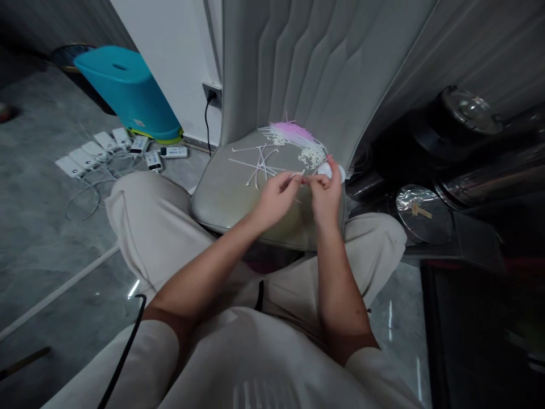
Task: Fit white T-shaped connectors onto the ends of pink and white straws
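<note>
My left hand (pixel 277 199) is closed in a pinch on a thin white stick over the grey chair seat (pixel 221 187). Close against it, fingertips almost touching, my right hand (pixel 326 192) pinches something too small to make out, its other fingers raised. Several loose white sticks (pixel 260 165) lie crossed on the seat beyond my left hand. Farther back is a bundle of pink and white sticks (pixel 293 134), with a heap of small white pieces (pixel 311 157) at its near side. A round white item (pixel 332 171) sits partly hidden behind my right hand.
Left of the chair, a turquoise bin (pixel 128 85) stands on the floor near white power banks (pixel 87 156) with tangled cables. A black plug sits in a wall socket (pixel 212 95). Dark shiny containers (pixel 426 213) stand at the right. My knees flank the seat.
</note>
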### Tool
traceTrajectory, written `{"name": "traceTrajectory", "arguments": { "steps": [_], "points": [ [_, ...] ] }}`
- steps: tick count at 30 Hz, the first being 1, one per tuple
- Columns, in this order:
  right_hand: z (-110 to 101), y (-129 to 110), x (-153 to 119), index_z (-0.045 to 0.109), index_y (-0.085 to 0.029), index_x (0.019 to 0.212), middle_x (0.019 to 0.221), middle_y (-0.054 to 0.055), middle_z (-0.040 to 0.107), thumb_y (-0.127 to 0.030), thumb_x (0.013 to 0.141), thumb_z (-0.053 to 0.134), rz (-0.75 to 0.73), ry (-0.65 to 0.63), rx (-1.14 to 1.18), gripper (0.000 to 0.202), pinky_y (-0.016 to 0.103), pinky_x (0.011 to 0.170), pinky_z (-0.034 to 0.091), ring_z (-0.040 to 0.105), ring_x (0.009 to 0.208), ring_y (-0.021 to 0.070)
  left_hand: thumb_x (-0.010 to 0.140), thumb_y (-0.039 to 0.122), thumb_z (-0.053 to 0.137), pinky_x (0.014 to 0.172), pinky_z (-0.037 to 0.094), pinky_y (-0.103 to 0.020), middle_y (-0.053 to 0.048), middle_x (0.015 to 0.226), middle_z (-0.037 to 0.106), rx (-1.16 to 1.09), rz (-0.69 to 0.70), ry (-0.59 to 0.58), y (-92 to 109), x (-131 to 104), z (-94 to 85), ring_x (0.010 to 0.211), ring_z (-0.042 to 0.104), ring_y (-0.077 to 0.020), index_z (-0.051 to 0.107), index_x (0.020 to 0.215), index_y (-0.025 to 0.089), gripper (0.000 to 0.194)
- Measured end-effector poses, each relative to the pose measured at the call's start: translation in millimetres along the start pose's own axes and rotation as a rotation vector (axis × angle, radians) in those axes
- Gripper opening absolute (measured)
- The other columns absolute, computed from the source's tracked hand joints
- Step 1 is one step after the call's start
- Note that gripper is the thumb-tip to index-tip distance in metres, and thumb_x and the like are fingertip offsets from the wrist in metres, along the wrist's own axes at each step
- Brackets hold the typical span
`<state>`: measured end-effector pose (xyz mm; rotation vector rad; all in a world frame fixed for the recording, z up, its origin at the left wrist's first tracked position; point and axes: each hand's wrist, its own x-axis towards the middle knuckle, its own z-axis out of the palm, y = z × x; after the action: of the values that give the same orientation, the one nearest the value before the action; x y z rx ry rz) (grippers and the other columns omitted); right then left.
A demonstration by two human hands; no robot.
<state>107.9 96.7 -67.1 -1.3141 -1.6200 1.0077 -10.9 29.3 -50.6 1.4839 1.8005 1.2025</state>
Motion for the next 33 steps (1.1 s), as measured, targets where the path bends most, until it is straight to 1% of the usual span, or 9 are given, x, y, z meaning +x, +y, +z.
{"name": "traceTrajectory", "arguments": {
  "steps": [3,6,8,15,22,25,28,31,33],
  "points": [
    [17,26,6,0.06,-0.018,0.138,0.085,0.002,0.071,-0.026,0.092,0.062,0.057,-0.123,-0.163,0.047,0.034,0.081,0.056,0.065,0.08,0.0166,0.099,0.023,0.048,0.091,0.053,-0.033,-0.014,0.107,0.076,0.162,-0.084,-0.034,-43,22,4.2,0.099,0.068,-0.0222,0.071,0.113,0.011,0.03],
    [23,38,8,0.065,-0.018,0.128,0.119,0.009,0.071,-0.036,0.097,0.065,0.081,-0.211,-0.297,0.036,0.042,0.091,0.06,0.069,0.102,0.0207,0.098,0.021,0.05,0.103,0.05,-0.038,-0.018,0.13,0.07,0.285,-0.074,-0.099,-65,26,5.1,0.116,0.066,-0.0265,0.064,0.132,0.01,0.039],
    [23,41,9,0.063,-0.018,0.13,0.132,0.01,0.066,-0.04,0.098,0.064,0.09,-0.248,-0.356,0.038,0.046,0.095,0.06,0.068,0.112,0.0226,0.098,0.023,0.051,0.106,0.049,-0.038,-0.018,0.136,0.066,0.334,-0.019,-0.168,-70,22,4.8,0.121,0.064,-0.0268,0.059,0.14,0.012,0.044],
    [18,46,20,0.063,-0.019,0.129,0.132,0.01,0.066,-0.04,0.099,0.064,0.139,-0.332,-0.469,0.037,0.046,0.096,0.06,0.067,0.113,0.0229,0.097,0.02,0.05,0.114,0.046,-0.04,-0.018,0.141,0.059,0.361,0.178,-0.301,-71,12,-1.6,0.131,0.059,-0.0277,0.051,0.147,0.012,0.051],
    [-6,55,50,0.064,-0.017,0.127,0.127,0.01,0.067,-0.039,0.098,0.065,0.184,-0.481,-0.395,0.037,0.044,0.093,0.061,0.068,0.109,0.022,0.101,0.023,0.044,0.11,0.049,-0.04,-0.014,0.13,0.067,0.271,0.26,-0.325,-62,26,-21.3,0.124,0.063,-0.0258,0.068,0.127,0.016,0.036],
    [-15,55,60,0.067,-0.015,0.115,0.106,0.005,0.071,-0.04,0.098,0.064,0.219,-0.513,-0.308,0.03,0.033,0.076,0.061,0.069,0.087,0.015,0.1,0.024,0.047,0.105,0.05,-0.041,-0.015,0.128,0.068,0.221,0.283,-0.146,-64,39,-42.2,0.117,0.064,-0.0263,0.069,0.123,0.014,0.033],
    [-18,51,60,0.07,-0.016,0.093,0.066,-0.003,0.062,-0.038,0.091,0.068,0.216,-0.482,-0.186,0.023,0.022,0.046,0.043,0.051,0.048,0.0074,0.098,0.026,0.054,0.105,0.048,-0.04,-0.011,0.123,0.068,0.115,0.279,0.121,-78,58,-69.4,0.118,0.062,-0.0246,0.069,0.121,0.018,0.028],
    [-19,49,55,0.071,-0.02,0.085,0.055,-0.005,0.057,-0.032,0.083,0.064,0.183,-0.383,-0.063,0.014,0.023,0.039,0.033,0.043,0.039,0.0078,0.097,0.028,0.063,0.104,0.047,-0.036,-0.004,0.113,0.069,-0.067,0.237,0.32,-102,81,-91.1,0.112,0.06,-0.0191,0.072,0.11,0.022,0.016],
    [-19,48,52,0.067,-0.022,0.079,0.058,-0.003,0.06,-0.03,0.08,0.058,0.134,-0.291,0.01,0.012,0.024,0.042,0.035,0.048,0.043,0.0098,0.096,0.036,0.068,0.092,0.05,-0.034,0.0,0.099,0.07,-0.202,0.181,0.317,-119,94,-96.2,0.095,0.06,-0.0148,0.073,0.099,0.025,0.013]
  ]
}}
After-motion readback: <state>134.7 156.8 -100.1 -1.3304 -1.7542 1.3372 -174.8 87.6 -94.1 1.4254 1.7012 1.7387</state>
